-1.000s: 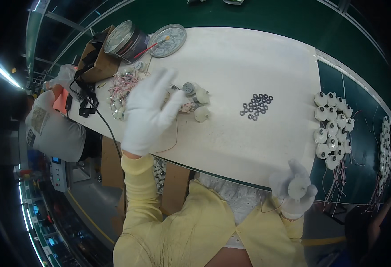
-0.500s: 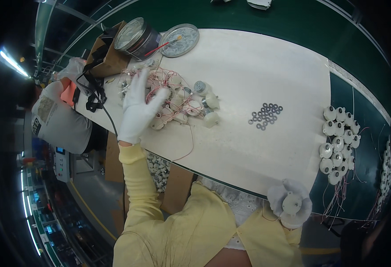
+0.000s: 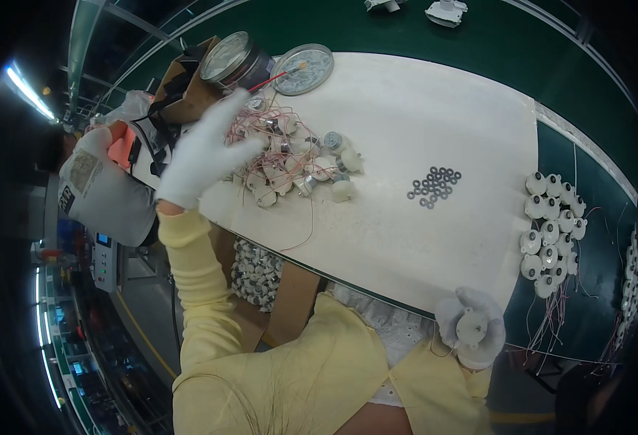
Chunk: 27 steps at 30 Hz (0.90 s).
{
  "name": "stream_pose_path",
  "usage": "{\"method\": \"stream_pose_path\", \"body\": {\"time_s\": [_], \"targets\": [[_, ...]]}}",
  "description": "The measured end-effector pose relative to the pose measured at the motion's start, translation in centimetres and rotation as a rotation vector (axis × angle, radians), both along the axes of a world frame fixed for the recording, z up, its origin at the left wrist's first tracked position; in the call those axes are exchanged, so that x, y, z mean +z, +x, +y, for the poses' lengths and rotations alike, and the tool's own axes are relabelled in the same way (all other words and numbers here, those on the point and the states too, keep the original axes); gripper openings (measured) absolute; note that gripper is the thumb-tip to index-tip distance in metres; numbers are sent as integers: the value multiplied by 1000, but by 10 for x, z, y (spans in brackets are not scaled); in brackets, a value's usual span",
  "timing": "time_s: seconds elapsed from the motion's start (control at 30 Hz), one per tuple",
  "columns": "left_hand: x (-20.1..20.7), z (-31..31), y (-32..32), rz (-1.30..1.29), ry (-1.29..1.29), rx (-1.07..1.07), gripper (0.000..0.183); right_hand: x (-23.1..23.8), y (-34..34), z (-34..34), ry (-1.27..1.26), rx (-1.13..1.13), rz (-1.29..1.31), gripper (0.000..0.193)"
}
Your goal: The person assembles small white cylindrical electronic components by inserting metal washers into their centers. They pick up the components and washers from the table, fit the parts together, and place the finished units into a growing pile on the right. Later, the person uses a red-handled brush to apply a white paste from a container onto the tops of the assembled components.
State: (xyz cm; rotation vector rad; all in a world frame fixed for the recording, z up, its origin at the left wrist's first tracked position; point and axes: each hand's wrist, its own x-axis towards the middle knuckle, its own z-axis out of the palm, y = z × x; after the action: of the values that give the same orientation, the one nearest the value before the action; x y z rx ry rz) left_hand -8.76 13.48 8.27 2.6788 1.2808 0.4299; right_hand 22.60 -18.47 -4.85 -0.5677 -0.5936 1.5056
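Note:
My left hand [image 3: 206, 151], in a white glove, is raised over the left end of the table with fingers stretched and thumb apart, holding nothing. Its fingertips come near the red handle of a thin brush [image 3: 269, 81] that rests across a round metal lid [image 3: 322, 85]. Beside the hand lies a heap of small white-and-silver motors [image 3: 290, 159] tangled in red and white wires. At the table's front edge my gloved right hand [image 3: 487, 341] grips a round white motor [image 3: 471, 328], one thin wire hanging from it.
An open tin [image 3: 226, 58] and a cardboard box [image 3: 188, 90] stand at the back left. Grey rings [image 3: 435, 185] lie mid-table. Several white motors [image 3: 549, 232] sit in rows on the green surface at right. Below the table is a box of parts [image 3: 257, 275]. A co-worker [image 3: 108, 188] is at far left.
My left hand has moved left, off the motor heap, its fingertips now closer to the brush handle. My right hand keeps the motor in about the same place. The view has shifted slightly.

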Motion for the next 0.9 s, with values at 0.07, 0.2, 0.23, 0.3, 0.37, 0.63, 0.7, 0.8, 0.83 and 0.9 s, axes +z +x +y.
{"method": "stream_pose_path", "body": {"time_s": [0.07, 0.2, 0.23, 0.3, 0.37, 0.63, 0.7, 0.8, 0.83, 0.9], "targets": [[-25, -4, -4, 84, -188, 112, 59, 1, -1, 0, -13, 4, 4, 74], [-13, 8, -6, -11, 342, 157, 48, 4, 0, -1, -46, 40, 5, 74], [1, 18, -10, -116, 409, 129, 46, 3, 1, -2, -47, 30, -13, 74], [22, 23, -14, -379, 199, 272, 45, 3, 1, -2, -37, 21, -21, 74], [20, 42, -15, -389, 135, 224, 52, 4, 1, -1, -15, 20, -5, 74], [-29, 70, -31, -231, -41, 288, 30, 5, 2, 1, -6, 81, -46, 74], [-8, 63, -22, -407, 150, 241, 30, 5, 4, -2, -21, 84, -54, 74], [26, 49, -15, -718, 92, 322, 45, 3, 4, -3, -17, 70, -38, 75], [25, 47, -15, -658, 54, 311, 49, 1, 4, -5, -17, 68, -25, 75], [20, 45, -7, -544, -21, 281, 56, 0, 4, -6, -18, 62, -14, 75]]}}
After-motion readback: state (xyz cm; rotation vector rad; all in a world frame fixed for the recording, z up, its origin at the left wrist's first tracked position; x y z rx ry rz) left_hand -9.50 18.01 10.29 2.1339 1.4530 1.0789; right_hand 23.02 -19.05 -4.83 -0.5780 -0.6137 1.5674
